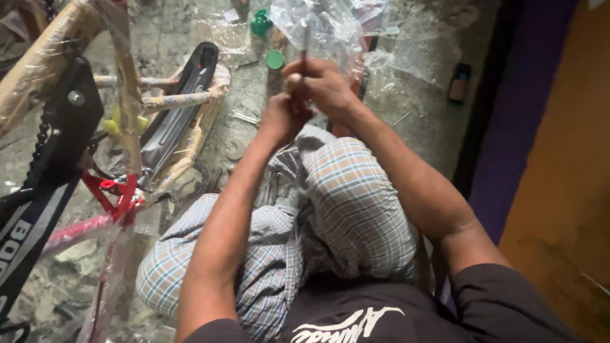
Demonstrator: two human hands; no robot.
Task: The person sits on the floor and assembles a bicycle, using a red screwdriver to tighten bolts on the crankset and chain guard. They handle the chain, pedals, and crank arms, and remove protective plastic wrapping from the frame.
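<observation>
Stone floor (416, 121): green cap (274, 60), plastic wrap (406, 57), small bottle (459, 82).

The person sits on the floor (406, 95), knees drawn up, both hands before them: left hand (279, 117) below and left of the right hand (321, 86). A plastic wrap (324, 25) lies just beyond them. The wrapped bicycle frame (95, 121) stands to the left, a small bottle (459, 82) well to the right.

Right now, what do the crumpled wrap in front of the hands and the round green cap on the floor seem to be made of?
The wrap looks like thin clear plastic film: it is see-through, creased and catches glints of light. The green cap seems moulded plastic, with an even, matte colour, though it is small and slightly blurred.
</observation>
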